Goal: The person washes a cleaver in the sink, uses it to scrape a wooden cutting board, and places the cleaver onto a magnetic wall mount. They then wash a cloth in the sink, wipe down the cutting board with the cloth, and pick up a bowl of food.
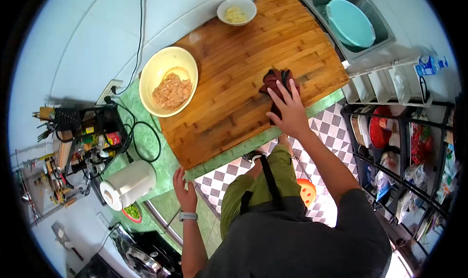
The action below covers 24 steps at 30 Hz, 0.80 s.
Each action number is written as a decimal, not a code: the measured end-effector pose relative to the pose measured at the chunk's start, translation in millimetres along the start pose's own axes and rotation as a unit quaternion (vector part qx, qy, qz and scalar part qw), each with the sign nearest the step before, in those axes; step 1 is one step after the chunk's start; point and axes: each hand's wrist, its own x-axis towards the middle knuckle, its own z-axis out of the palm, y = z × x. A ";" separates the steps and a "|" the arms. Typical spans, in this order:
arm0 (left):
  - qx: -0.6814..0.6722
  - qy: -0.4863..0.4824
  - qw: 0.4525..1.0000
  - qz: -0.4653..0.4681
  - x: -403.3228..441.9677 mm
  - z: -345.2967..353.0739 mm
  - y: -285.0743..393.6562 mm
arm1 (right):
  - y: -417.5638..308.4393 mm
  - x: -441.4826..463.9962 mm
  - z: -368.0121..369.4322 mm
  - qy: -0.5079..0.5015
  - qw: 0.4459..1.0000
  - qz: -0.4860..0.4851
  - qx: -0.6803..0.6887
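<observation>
My right hand presses a dark red and black cloth flat onto the large wooden board, near its right front part, fingers spread over the cloth. My left hand, with a watch on the wrist, rests by the green counter edge near the board's front left corner, fingers apart and holding nothing. A yellow bowl of raw minced meat sits at the board's left. At the board's far edge stands a small white bowl with chopped pale yellow pieces.
A sink with a turquoise basin lies at the upper right. A white kettle, cables and a spice rack are on the left. Black shelves stand at right; a stove is at lower left.
</observation>
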 end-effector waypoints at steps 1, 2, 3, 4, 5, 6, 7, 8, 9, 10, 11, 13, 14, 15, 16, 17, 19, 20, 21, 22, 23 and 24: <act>-0.006 -0.005 0.999 -0.042 -6.2 -0.5 8.6 | 3.7 1.2 14.4 -0.025 0.999 0.001 -0.037; 0.000 -0.002 0.999 -0.045 -13.7 -1.0 2.6 | 13.7 6.7 24.8 0.001 0.998 -0.006 -0.066; -0.010 0.004 0.999 -0.042 -22.5 -1.0 1.4 | 20.2 14.2 34.2 0.030 0.996 0.001 -0.089; -0.018 0.013 0.999 -0.038 -30.6 -4.4 -2.1 | 23.4 24.0 36.4 0.051 0.994 0.000 -0.094; 0.046 0.007 0.999 0.003 -39.7 -8.4 -20.2 | 27.9 35.5 38.8 0.066 0.993 0.012 -0.101; 0.018 0.019 0.999 -0.044 -47.1 -10.7 -12.2 | 27.2 46.8 40.6 0.112 0.989 0.003 -0.096; -0.001 0.032 0.997 -0.071 -54.1 -12.9 -11.0 | 25.0 58.1 46.3 0.144 0.986 0.006 -0.080; -0.022 0.042 0.994 -0.098 -62.1 -14.4 -12.5 | 21.0 64.5 52.4 0.175 0.982 0.011 -0.066; -0.025 0.047 0.993 -0.108 -70.4 -15.3 -16.7 | 12.5 67.1 57.6 0.168 0.984 0.003 -0.064; -0.039 0.059 0.990 -0.119 -78.3 -14.5 -20.9 | 4.4 69.3 63.0 0.173 0.983 0.003 -0.066; -0.053 0.071 0.987 -0.131 -85.2 -13.4 -24.6 | -5.0 71.5 68.2 0.178 0.982 0.002 -0.069; -0.069 0.069 0.984 -0.146 -96.5 -5.5 -29.3 | -37.6 72.7 80.4 0.124 0.990 -0.055 -0.028; -0.080 0.063 0.982 -0.156 -105.8 -3.7 -30.7 | -94.9 66.3 98.7 0.098 0.988 -0.107 0.049; -0.066 0.055 0.984 -0.153 -107.1 -3.0 -30.9 | -124.0 59.8 119.2 0.073 0.988 -0.105 0.082; -0.064 0.055 0.985 -0.153 -107.0 -2.1 -28.1 | -157.0 56.8 131.1 0.018 0.987 -0.152 0.052; -0.078 0.058 0.984 -0.148 -105.7 -1.8 -24.5 | -184.8 48.9 157.0 -0.007 0.979 -0.146 0.140; -0.058 0.053 0.987 -0.140 -102.7 -5.0 -22.9 | -239.0 40.5 176.6 -0.091 0.953 -0.225 0.181; -0.052 0.054 0.987 -0.140 -101.0 -8.2 -22.1 | -249.0 41.3 179.7 -0.090 0.952 -0.223 0.188; -0.041 0.057 0.989 -0.129 -97.8 -11.6 -19.7 | -256.6 44.8 180.8 -0.072 0.951 -0.242 0.176; -0.033 0.060 0.991 -0.118 -95.4 -14.5 -17.2 | -260.6 49.1 180.9 -0.054 0.949 -0.262 0.164; -0.040 0.067 0.989 -0.126 -94.6 -18.5 -14.2 | -258.7 61.0 181.9 -0.062 0.952 -0.271 0.126; -0.039 0.067 0.989 -0.125 -95.8 -20.3 -14.3 | -254.4 70.5 190.0 -0.038 0.956 -0.272 0.099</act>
